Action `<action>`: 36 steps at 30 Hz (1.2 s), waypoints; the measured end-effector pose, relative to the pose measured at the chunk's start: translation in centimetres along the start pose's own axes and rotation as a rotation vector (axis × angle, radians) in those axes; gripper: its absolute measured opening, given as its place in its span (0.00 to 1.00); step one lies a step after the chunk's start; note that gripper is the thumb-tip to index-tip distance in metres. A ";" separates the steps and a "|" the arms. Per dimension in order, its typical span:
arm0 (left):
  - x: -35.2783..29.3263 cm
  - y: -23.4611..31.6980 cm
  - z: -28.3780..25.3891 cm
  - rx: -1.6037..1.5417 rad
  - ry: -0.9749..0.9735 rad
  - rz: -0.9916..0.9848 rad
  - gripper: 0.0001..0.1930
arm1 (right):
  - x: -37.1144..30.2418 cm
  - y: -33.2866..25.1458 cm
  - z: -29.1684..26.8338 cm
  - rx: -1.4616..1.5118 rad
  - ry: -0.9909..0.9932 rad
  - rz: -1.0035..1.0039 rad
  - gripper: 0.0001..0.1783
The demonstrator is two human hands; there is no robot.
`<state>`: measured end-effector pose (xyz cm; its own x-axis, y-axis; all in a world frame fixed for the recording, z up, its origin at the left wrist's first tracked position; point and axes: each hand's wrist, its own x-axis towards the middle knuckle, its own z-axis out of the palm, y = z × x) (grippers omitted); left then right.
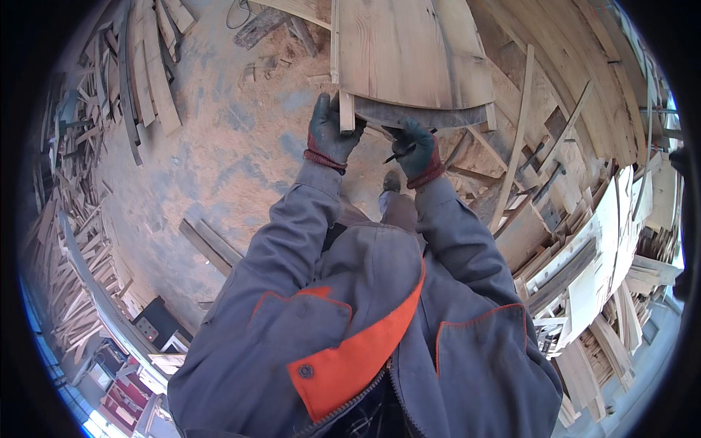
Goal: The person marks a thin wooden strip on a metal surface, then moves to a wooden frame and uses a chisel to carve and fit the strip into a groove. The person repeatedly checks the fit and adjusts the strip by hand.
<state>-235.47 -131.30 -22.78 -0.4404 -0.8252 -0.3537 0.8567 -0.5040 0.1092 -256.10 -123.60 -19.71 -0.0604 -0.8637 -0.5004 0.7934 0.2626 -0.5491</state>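
A wide panel of pale boards (394,55) lies ahead of me, its near end cut in a shallow curve. A dark curved strip (423,115) runs along that end. At the panel's left corner a short wooden batten (347,113) sticks out toward me. My gloved left hand (327,137) is closed around the batten's end, fingers partly hidden behind it. Beside the dark strip, my gloved right hand (418,152) is closed with a thin black pen-like stick (399,155) in its fingers. Some right fingertips are hidden at the strip's lower edge.
Long boards (152,69) and heaps of offcuts (80,270) lie along the left. Loose slats (520,131) and stacked timber (569,270) crowd the right. Two planks (208,247) rest on the dusty floor (212,153) by my left elbow. My shoe (392,181) shows below my hands.
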 end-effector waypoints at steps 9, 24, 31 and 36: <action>1.6 3.4 2.3 0.331 0.014 -0.116 0.22 | 0.4 0.7 0.0 0.006 0.041 -0.060 0.10; 3.1 4.4 6.6 0.519 0.200 -0.056 0.56 | 0.6 1.7 1.0 0.069 0.061 -0.147 0.09; 3.9 4.4 9.3 0.811 0.171 -0.088 0.31 | 0.1 1.7 1.8 0.004 0.107 -0.112 0.18; 4.4 4.0 9.8 0.777 0.099 -0.039 0.30 | -0.5 1.8 2.6 -0.057 0.190 -0.125 0.23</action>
<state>-236.63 -139.40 -14.80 -0.4089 -0.7952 -0.4478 0.3914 -0.5961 0.7011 -253.09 -123.75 -18.72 -0.2732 -0.7958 -0.5404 0.7373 0.1876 -0.6490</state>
